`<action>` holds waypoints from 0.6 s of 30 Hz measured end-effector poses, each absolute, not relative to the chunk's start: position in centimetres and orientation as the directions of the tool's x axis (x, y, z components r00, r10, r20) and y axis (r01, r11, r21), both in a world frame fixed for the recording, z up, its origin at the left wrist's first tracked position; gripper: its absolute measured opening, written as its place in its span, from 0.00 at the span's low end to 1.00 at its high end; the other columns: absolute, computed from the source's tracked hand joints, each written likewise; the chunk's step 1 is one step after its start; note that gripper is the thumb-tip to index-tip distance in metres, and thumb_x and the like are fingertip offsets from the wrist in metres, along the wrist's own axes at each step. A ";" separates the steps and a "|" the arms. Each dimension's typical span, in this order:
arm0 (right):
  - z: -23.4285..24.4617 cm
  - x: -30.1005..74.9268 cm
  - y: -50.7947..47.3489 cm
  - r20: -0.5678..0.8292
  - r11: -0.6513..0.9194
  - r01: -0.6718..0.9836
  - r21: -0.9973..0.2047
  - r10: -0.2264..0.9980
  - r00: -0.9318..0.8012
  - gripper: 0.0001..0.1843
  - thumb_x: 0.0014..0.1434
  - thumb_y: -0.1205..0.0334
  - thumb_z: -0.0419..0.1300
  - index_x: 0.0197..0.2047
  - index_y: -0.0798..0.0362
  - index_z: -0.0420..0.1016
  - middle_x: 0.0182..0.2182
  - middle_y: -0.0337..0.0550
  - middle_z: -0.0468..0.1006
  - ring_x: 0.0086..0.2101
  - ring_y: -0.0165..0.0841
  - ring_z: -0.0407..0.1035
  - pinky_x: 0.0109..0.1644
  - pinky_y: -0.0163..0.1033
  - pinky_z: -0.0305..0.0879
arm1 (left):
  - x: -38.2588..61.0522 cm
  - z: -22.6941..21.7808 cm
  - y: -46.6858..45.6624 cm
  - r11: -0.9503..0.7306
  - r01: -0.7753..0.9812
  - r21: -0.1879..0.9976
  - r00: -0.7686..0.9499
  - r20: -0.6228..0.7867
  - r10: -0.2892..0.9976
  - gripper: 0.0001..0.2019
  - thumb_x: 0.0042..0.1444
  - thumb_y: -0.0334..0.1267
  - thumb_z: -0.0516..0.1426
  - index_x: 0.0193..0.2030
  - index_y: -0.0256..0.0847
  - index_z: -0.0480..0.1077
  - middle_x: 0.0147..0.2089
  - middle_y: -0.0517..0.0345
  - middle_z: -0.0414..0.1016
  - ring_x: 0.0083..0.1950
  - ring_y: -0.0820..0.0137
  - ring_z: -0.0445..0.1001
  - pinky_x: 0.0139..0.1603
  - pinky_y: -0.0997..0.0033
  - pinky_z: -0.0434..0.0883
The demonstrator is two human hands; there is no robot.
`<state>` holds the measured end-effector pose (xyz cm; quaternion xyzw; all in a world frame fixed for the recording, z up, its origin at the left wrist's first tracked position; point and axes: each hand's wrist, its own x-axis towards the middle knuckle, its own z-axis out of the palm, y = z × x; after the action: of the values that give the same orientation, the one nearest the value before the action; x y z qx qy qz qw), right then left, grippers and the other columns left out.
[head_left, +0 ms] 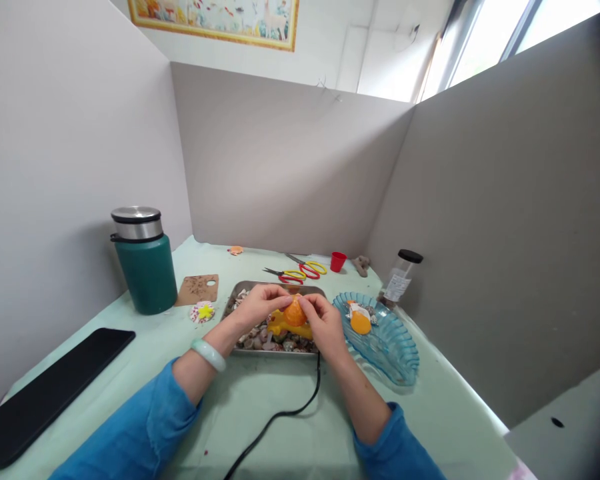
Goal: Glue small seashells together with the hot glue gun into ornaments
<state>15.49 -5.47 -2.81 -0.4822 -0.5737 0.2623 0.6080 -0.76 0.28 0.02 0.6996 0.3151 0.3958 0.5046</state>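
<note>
Grey partition panels [290, 160] enclose the rectangular pale-green-covered desk [260, 387] before me; high to its right, daylight whitens a dark-framed window [487, 40].

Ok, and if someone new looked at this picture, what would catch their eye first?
Probably the bright orange piece near the middle, held up between the left hand and the right hand over a metal tray of shell-like pieces. After that, likely the big green flask standing left of the tray, and the scalloped blue dish to its right.

Orange piece [295, 313], blue plate [387, 353], red cup [338, 262]
</note>
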 end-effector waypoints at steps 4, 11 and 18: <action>-2.7 15.3 -5.5 0.409 0.364 0.225 -0.904 0.889 0.204 0.15 0.54 0.49 0.61 0.35 0.53 0.72 0.29 0.39 0.74 0.29 0.32 0.66 0.34 0.35 0.64 | -0.9 0.1 0.4 -0.295 0.017 0.955 0.453 0.256 0.854 0.14 0.50 0.47 0.61 0.29 0.35 0.72 0.27 0.59 0.72 0.29 0.73 0.67 0.33 0.73 0.65; -2.5 15.4 -5.8 0.427 0.374 0.282 -0.883 0.890 0.159 0.14 0.55 0.50 0.60 0.27 0.53 0.69 0.24 0.36 0.69 0.27 0.30 0.61 0.33 0.34 0.59 | -1.1 1.1 0.5 -0.358 0.122 0.926 0.542 0.240 0.806 0.16 0.53 0.48 0.58 0.35 0.35 0.76 0.33 0.56 0.76 0.34 0.70 0.70 0.36 0.73 0.66; -2.3 16.2 -5.5 0.443 0.374 0.278 -0.885 0.861 0.251 0.15 0.55 0.49 0.61 0.32 0.53 0.71 0.27 0.38 0.72 0.30 0.32 0.65 0.36 0.36 0.62 | 0.2 4.8 2.1 -0.532 0.246 0.810 0.739 0.198 0.644 0.13 0.50 0.45 0.59 0.33 0.37 0.77 0.32 0.56 0.77 0.35 0.69 0.72 0.35 0.74 0.66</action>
<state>16.20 -5.55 -2.34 -0.5057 -0.5630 0.2394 0.6083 0.21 2.12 4.84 0.8401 0.2648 0.2453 0.4048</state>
